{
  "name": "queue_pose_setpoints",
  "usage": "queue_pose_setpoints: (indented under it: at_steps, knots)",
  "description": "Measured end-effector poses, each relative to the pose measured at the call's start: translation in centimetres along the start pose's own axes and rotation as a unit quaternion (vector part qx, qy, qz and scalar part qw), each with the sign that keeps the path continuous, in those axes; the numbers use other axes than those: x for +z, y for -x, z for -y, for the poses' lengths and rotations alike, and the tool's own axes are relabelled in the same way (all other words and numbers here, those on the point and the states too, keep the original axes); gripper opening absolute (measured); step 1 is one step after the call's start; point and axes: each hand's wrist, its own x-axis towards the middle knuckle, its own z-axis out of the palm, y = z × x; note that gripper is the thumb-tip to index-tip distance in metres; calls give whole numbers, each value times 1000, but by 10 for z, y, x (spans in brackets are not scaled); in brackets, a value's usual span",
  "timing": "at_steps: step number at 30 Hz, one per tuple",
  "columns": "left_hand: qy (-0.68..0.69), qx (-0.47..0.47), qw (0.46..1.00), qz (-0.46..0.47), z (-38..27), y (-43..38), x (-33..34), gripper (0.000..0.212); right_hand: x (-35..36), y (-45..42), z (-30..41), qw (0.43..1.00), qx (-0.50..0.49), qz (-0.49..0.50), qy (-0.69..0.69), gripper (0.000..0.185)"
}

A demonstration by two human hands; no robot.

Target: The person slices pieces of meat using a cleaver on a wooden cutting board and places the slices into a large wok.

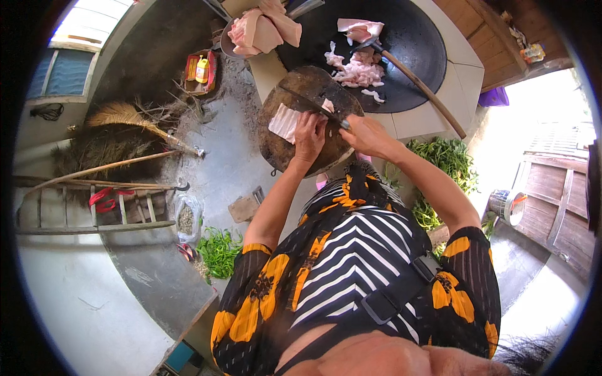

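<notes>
A round wooden chopping board (pixel 282 157) lies before me, beside a large black wok. On it rests a pale slab of fatty pork (pixel 283 123), which my left hand (pixel 309 136) presses down near its right end. My right hand (pixel 367 135) grips the handle of a knife (pixel 308 101), whose dark blade stretches up and left across the board. A small cut piece of pork (pixel 328 105) lies just beyond the blade. Inside the wok (pixel 418 51) are a heap of cut pork fat (pixel 360 70) and a larger pork slab (pixel 360 29).
A wooden-handled spatula (pixel 418 84) leans across the wok's rim. More pork slabs (pixel 265 30) fill a bowl (pixel 228 47) at the back left. Leafy greens (pixel 444 164) lie at right, green peppers (pixel 219 253) at left. A small wooden stool (pixel 243 208) stands on the floor.
</notes>
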Motion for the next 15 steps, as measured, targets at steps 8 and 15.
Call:
queue_pose_setpoints:
  at_steps: [8, 15]
  knots:
    - [21, 4, 999, -41, -9, 8, -6, 18, -19, 33, 1, 1000, 1, 13, -16, 33]
    - [42, -11, 999, -27, -2, 7, -2, 10, -13, 34, 6, 999, 21, 45, 7, 34]
